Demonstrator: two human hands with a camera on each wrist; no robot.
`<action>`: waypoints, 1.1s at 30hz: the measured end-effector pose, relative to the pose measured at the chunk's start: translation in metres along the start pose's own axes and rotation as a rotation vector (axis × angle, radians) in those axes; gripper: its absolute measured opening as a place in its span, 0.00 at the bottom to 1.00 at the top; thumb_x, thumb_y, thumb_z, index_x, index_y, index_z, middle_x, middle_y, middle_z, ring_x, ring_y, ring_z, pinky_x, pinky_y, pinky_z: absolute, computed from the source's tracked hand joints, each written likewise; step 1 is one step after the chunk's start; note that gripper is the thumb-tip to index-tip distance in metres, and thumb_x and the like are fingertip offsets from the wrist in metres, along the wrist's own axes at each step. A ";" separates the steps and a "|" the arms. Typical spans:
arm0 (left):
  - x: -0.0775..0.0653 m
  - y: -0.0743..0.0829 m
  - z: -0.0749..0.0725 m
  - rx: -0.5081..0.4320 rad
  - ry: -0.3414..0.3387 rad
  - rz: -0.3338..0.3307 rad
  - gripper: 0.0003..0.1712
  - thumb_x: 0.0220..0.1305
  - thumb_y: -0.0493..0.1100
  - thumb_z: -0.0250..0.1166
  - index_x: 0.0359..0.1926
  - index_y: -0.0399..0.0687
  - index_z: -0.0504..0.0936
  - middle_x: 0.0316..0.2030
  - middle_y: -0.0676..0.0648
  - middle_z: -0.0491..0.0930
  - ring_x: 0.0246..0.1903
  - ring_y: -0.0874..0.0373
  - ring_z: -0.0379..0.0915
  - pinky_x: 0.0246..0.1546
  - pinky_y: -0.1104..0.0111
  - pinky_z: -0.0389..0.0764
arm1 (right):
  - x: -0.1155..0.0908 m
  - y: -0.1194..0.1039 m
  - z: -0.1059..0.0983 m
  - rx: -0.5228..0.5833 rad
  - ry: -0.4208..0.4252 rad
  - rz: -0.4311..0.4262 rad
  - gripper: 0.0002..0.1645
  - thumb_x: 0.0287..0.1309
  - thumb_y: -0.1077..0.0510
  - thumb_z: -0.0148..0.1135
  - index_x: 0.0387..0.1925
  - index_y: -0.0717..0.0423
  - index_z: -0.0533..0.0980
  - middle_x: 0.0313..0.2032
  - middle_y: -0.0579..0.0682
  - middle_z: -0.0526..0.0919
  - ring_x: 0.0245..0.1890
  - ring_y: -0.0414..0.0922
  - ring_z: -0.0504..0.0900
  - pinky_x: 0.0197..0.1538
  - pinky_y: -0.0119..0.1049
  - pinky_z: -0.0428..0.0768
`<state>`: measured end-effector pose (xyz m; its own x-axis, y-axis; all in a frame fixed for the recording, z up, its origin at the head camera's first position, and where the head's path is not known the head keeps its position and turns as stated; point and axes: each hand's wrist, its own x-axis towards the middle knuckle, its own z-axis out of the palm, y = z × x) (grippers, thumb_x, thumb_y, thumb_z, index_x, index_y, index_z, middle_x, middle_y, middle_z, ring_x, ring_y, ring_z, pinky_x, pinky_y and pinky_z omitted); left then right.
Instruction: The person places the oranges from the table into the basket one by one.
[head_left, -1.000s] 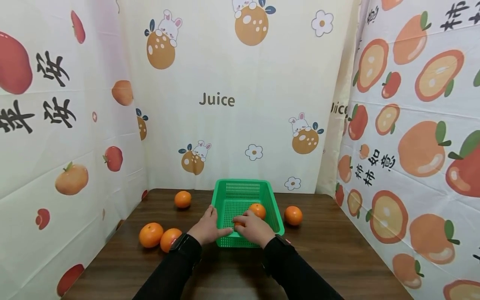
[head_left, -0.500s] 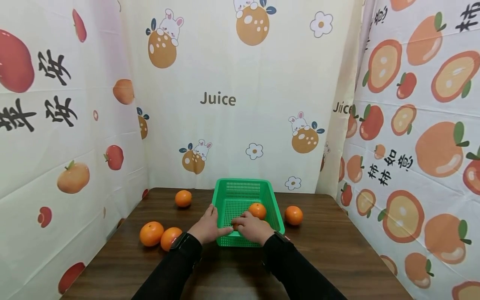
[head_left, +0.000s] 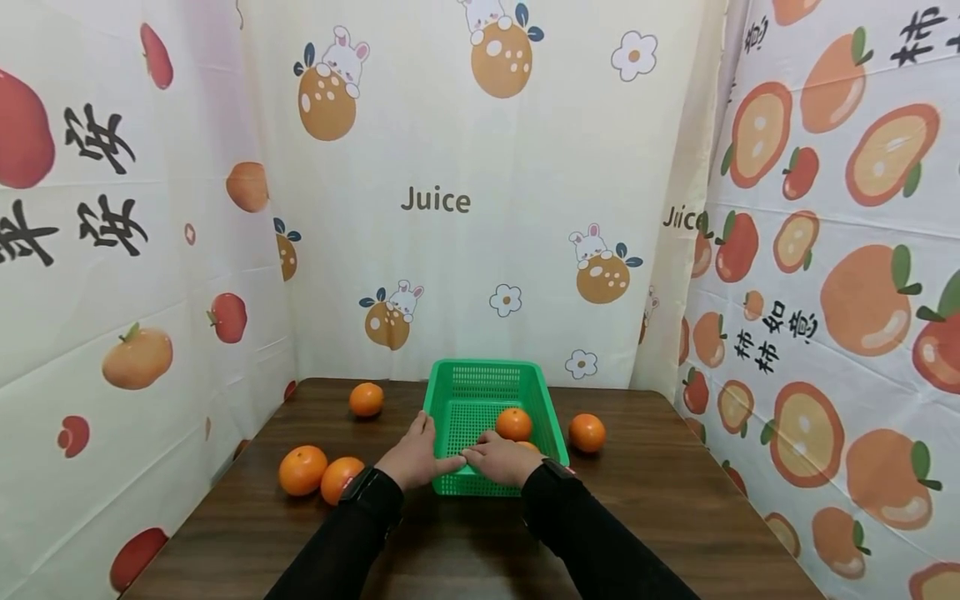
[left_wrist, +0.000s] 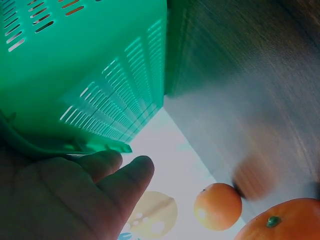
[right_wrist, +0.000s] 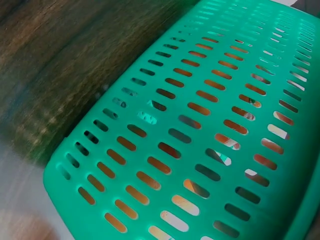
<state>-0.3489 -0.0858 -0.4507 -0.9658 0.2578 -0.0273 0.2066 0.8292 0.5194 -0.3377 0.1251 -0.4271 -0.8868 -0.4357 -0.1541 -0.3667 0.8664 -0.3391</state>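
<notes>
A green plastic basket (head_left: 487, 392) with slotted walls stands at the middle of the table. My left hand (head_left: 408, 458) lies along its near left corner, fingers extended against the side and thumb over the front rim. In the left wrist view, that hand (left_wrist: 65, 200) sits right at the basket rim. My right hand (head_left: 501, 458) reaches over the front rim into the basket, palm down. Its fingertips' undersides are hidden, so I cannot tell whether it holds anything. Inside, one orange (head_left: 513, 424) shows whole beyond the right hand, and another orange (head_left: 529, 447) peeks out behind it.
To the left on the brown table (head_left: 637, 517) lie a large orange (head_left: 302, 470), a second orange (head_left: 339, 481) and, farther back, a third orange (head_left: 366, 400). One more orange (head_left: 587, 432) is just right of the basket. Printed curtains (head_left: 450, 275) enclose the table.
An orange visible under my right fingers is now hidden from view. The right hand has shifted slightly left and flattened, showing more of the orange behind it. Left hand and basket stay put.
</notes>
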 end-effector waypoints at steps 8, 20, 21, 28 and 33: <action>0.005 0.002 0.002 0.001 0.001 -0.008 0.68 0.66 0.76 0.65 0.84 0.32 0.48 0.86 0.35 0.40 0.80 0.36 0.58 0.74 0.44 0.70 | 0.002 0.005 -0.002 -0.010 0.008 -0.014 0.33 0.84 0.36 0.41 0.70 0.48 0.80 0.71 0.53 0.74 0.68 0.52 0.78 0.71 0.53 0.76; 0.005 0.010 0.003 0.000 0.010 -0.031 0.68 0.66 0.76 0.65 0.84 0.32 0.49 0.86 0.34 0.41 0.80 0.36 0.57 0.74 0.43 0.70 | 0.002 0.014 -0.003 -0.024 0.020 -0.050 0.32 0.84 0.37 0.42 0.68 0.47 0.81 0.70 0.53 0.76 0.68 0.52 0.78 0.70 0.53 0.76; 0.005 0.010 0.002 0.001 0.009 -0.032 0.68 0.66 0.76 0.65 0.84 0.32 0.49 0.86 0.35 0.41 0.80 0.36 0.58 0.74 0.43 0.70 | 0.002 0.013 -0.003 -0.026 0.023 -0.053 0.32 0.84 0.37 0.42 0.68 0.47 0.81 0.70 0.53 0.76 0.68 0.52 0.78 0.70 0.53 0.76; 0.004 0.011 0.002 0.006 0.005 -0.033 0.68 0.66 0.76 0.65 0.84 0.32 0.49 0.86 0.34 0.41 0.80 0.36 0.59 0.74 0.43 0.70 | -0.001 0.012 -0.004 -0.045 0.041 -0.061 0.32 0.84 0.37 0.42 0.69 0.48 0.81 0.70 0.54 0.76 0.69 0.53 0.78 0.71 0.54 0.76; 0.005 0.011 0.002 0.012 0.009 -0.030 0.67 0.66 0.76 0.65 0.84 0.32 0.49 0.86 0.34 0.41 0.80 0.36 0.58 0.74 0.43 0.70 | 0.001 0.013 -0.002 -0.063 0.052 -0.056 0.32 0.84 0.36 0.42 0.69 0.46 0.80 0.71 0.54 0.76 0.69 0.53 0.78 0.71 0.54 0.77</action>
<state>-0.3509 -0.0746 -0.4471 -0.9729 0.2285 -0.0347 0.1797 0.8424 0.5080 -0.3441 0.1362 -0.4301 -0.8773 -0.4718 -0.0880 -0.4313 0.8554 -0.2867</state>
